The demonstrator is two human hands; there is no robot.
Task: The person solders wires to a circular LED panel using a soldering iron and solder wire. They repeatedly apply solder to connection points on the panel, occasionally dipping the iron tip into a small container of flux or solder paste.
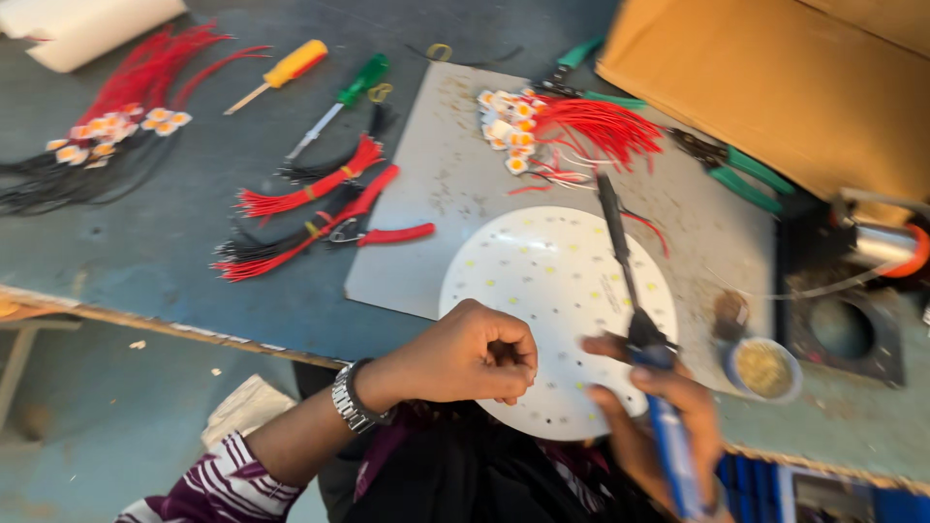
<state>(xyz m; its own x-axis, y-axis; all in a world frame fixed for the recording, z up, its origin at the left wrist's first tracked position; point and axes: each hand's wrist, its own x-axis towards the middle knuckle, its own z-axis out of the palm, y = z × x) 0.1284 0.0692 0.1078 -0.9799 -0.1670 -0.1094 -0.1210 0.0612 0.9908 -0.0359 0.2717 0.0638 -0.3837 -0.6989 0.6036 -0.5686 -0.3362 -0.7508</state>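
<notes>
A round white board (552, 291) dotted with small yellow parts lies on a grey sheet (446, 184) at the table's near edge. My left hand (465, 356), with a metal wristwatch (351, 399), has its fingers curled at the disc's near-left rim; whether it pinches anything is hidden. My right hand (659, 407) grips a blue-handled soldering iron (635, 310), whose dark shaft points away over the disc. A bunch of red wires with small white and orange parts (562, 131) lies just beyond the disc.
Left of the sheet lie red-handled pliers (378, 225), red and black wire bundles (300, 208), a yellow screwdriver (281, 73) and a green one (344, 97). More wired parts (116, 126) sit far left. A small round tin (765, 368), green-handled cutters (736, 165) and a cardboard box (775, 77) are at right.
</notes>
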